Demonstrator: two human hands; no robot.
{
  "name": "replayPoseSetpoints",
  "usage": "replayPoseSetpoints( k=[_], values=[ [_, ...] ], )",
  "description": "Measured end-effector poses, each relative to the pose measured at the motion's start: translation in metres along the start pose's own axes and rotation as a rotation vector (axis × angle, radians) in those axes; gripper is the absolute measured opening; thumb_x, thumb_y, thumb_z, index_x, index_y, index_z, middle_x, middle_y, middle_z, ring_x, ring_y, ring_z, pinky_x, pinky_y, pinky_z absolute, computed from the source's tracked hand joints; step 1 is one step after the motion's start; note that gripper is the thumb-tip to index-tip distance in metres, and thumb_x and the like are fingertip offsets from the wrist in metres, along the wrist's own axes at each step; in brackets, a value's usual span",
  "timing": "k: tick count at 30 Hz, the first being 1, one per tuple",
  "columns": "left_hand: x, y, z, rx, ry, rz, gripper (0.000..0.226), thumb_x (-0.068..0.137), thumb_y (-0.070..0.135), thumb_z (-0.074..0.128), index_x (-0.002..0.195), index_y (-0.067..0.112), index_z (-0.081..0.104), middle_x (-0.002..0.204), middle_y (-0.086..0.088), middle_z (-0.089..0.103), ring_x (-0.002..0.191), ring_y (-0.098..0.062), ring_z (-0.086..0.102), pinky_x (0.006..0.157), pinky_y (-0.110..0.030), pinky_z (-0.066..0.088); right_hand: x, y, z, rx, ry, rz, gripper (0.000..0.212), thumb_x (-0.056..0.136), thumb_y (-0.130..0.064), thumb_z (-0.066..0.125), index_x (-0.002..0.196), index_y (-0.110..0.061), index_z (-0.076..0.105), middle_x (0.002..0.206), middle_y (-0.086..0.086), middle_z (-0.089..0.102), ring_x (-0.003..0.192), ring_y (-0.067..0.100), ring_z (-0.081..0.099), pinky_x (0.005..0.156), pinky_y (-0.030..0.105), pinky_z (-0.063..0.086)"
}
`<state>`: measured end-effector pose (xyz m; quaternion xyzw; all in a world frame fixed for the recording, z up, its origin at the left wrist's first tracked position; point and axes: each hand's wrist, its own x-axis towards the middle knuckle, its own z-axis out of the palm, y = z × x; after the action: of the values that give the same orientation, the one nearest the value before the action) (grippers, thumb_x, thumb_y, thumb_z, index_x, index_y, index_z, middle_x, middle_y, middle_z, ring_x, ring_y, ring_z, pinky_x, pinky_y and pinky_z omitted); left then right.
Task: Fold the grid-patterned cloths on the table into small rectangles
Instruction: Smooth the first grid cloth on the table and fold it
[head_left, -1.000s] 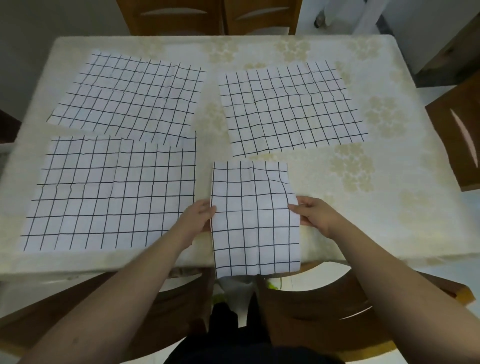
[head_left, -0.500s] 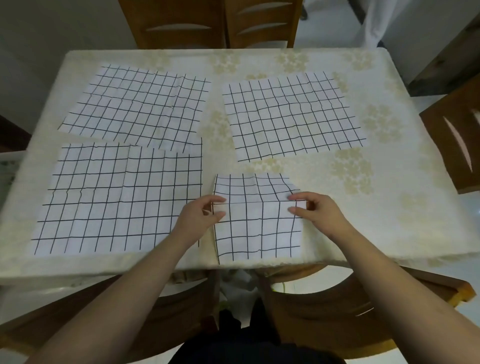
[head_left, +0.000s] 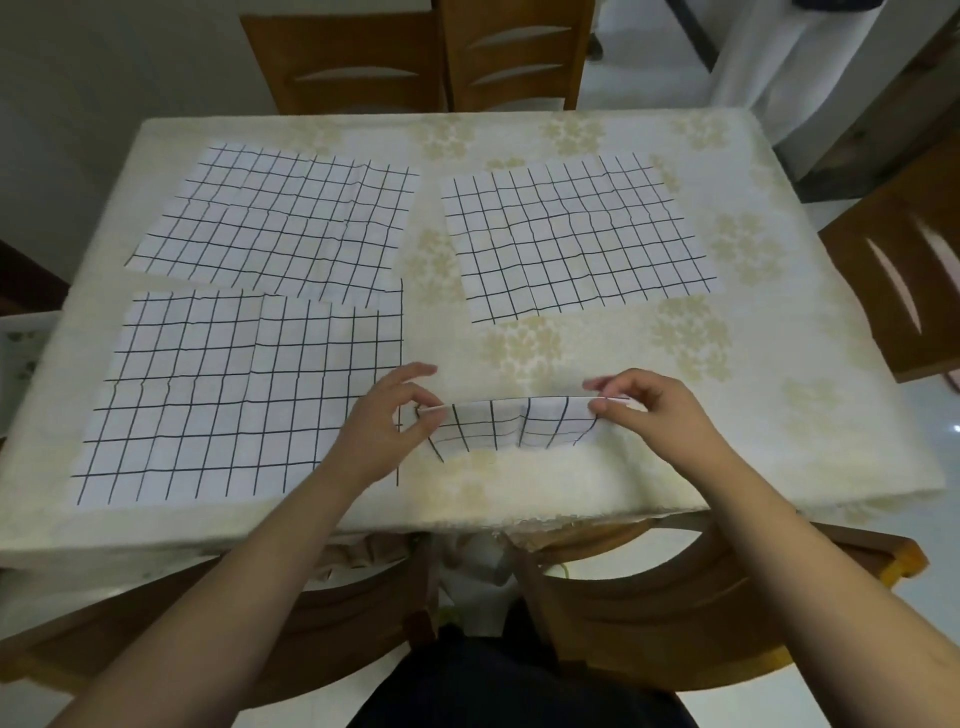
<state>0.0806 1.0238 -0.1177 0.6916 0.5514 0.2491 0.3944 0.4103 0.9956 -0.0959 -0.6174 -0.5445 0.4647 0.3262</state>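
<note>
The folded cloth (head_left: 511, 427) hangs lifted just above the table (head_left: 779, 415) near the middle of its near edge, stretched as a narrow strip between both hands. The left hand (head_left: 387, 421) pinches its left end between thumb and forefinger; the right hand (head_left: 649, 413) pinches the right end the same way. The hands stand apart, one at each end. Three flat cloths lie spread elsewhere: one (head_left: 239, 395) at the near left corner, just beside the left hand, one (head_left: 280, 218) at the far left, one (head_left: 576, 236) towards the far right
</note>
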Motion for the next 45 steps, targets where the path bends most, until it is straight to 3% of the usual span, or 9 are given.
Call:
replayPoseSetpoints(
  k=[4, 7, 9, 16, 21, 24, 30, 40, 45],
  values=[
    [-0.007, 0.018, -0.010, -0.138, -0.026, -0.061, 0.002, 0.089, 0.032, 0.067, 0.091, 0.030, 0.067, 0.089, 0.012, 0.071, 0.086, 0.000, 0.065, 0.076, -0.022, 0.049, -0.011, -0.007, -0.008, 0.087, -0.052, 0.020, 0.011, 0.085, -0.011, 0.071, 0.082, -0.005, 0.063, 0.054, -0.012, 0.051, 0.059, 0.005, 0.054, 0.065, 0.017, 0.045],
    [-0.001, 0.019, -0.008, -0.215, -0.004, -0.125, 0.004, 0.091, 0.034, 0.065, 0.095, 0.033, 0.066, 0.067, -0.011, 0.061, 0.061, -0.020, 0.052, 0.063, -0.031, 0.046, -0.011, -0.003, -0.006, 0.124, -0.034, 0.076, 0.011, 0.086, -0.016, 0.071, 0.084, -0.008, 0.064, 0.056, -0.006, 0.050, 0.056, 0.009, 0.048, 0.059, 0.022, 0.044],
    [0.008, 0.014, 0.002, -0.258, -0.002, -0.206, 0.005, 0.093, 0.030, 0.064, 0.097, 0.032, 0.066, 0.062, -0.003, 0.054, 0.062, -0.016, 0.050, 0.065, -0.027, 0.046, -0.006, 0.005, -0.003, 0.144, 0.021, 0.132, 0.015, 0.084, -0.025, 0.074, 0.085, -0.012, 0.067, 0.067, 0.011, 0.054, 0.065, 0.020, 0.050, 0.064, 0.035, 0.045],
    [0.044, -0.031, 0.049, -0.266, -0.004, -0.517, 0.020, 0.090, 0.037, 0.066, 0.090, 0.017, 0.065, 0.091, -0.009, 0.069, 0.086, -0.026, 0.065, 0.089, -0.046, 0.056, 0.022, 0.061, 0.018, 0.116, 0.130, 0.341, 0.007, 0.090, -0.013, 0.066, 0.086, -0.020, 0.068, 0.083, 0.014, 0.064, 0.077, 0.028, 0.059, 0.077, 0.044, 0.053],
    [0.057, -0.031, 0.071, -0.201, 0.022, -0.579, 0.029, 0.095, 0.039, 0.058, 0.109, 0.014, 0.061, 0.104, -0.004, 0.061, 0.095, -0.024, 0.056, 0.084, -0.034, 0.048, 0.036, 0.089, 0.022, 0.067, 0.121, 0.438, 0.022, 0.092, -0.011, 0.058, 0.094, -0.031, 0.066, 0.087, 0.013, 0.063, 0.078, 0.032, 0.060, 0.085, 0.059, 0.052],
    [0.058, -0.032, 0.078, -0.197, -0.032, -0.653, 0.047, 0.095, 0.041, 0.057, 0.133, 0.013, 0.051, 0.119, 0.002, 0.052, 0.110, -0.022, 0.051, 0.090, -0.032, 0.043, 0.040, 0.092, 0.024, 0.141, 0.110, 0.475, 0.020, 0.094, -0.014, 0.059, 0.107, -0.028, 0.063, 0.106, 0.017, 0.068, 0.094, 0.038, 0.066, 0.089, 0.052, 0.053],
    [0.044, -0.047, 0.081, -0.177, -0.045, -0.716, 0.048, 0.091, 0.030, 0.068, 0.132, 0.011, 0.053, 0.128, -0.005, 0.059, 0.113, -0.024, 0.057, 0.095, -0.036, 0.049, 0.042, 0.098, 0.022, 0.153, 0.036, 0.521, 0.031, 0.093, -0.017, 0.062, 0.124, -0.022, 0.055, 0.110, 0.016, 0.067, 0.096, 0.031, 0.068, 0.088, 0.041, 0.056],
    [0.039, 0.015, 0.091, -0.174, -0.004, -0.487, 0.020, 0.093, 0.023, 0.064, 0.111, 0.016, 0.059, 0.097, 0.000, 0.061, 0.078, -0.014, 0.059, 0.059, -0.022, 0.050, 0.033, 0.102, 0.022, 0.150, 0.033, 0.508, 0.036, 0.100, -0.030, 0.048, 0.132, -0.014, 0.050, 0.099, 0.013, 0.069, 0.090, 0.029, 0.067, 0.087, 0.040, 0.055],
    [0.037, 0.048, 0.141, -0.170, -0.176, -0.332, 0.011, 0.091, 0.027, 0.065, 0.101, 0.023, 0.062, 0.094, 0.004, 0.066, 0.084, -0.015, 0.065, 0.070, -0.029, 0.059, 0.025, 0.098, 0.025, 0.346, 0.047, 0.557, 0.034, 0.103, -0.037, 0.039, 0.116, -0.013, 0.059, 0.102, 0.012, 0.070, 0.093, 0.026, 0.070, 0.075, 0.026, 0.057]
  ],
)
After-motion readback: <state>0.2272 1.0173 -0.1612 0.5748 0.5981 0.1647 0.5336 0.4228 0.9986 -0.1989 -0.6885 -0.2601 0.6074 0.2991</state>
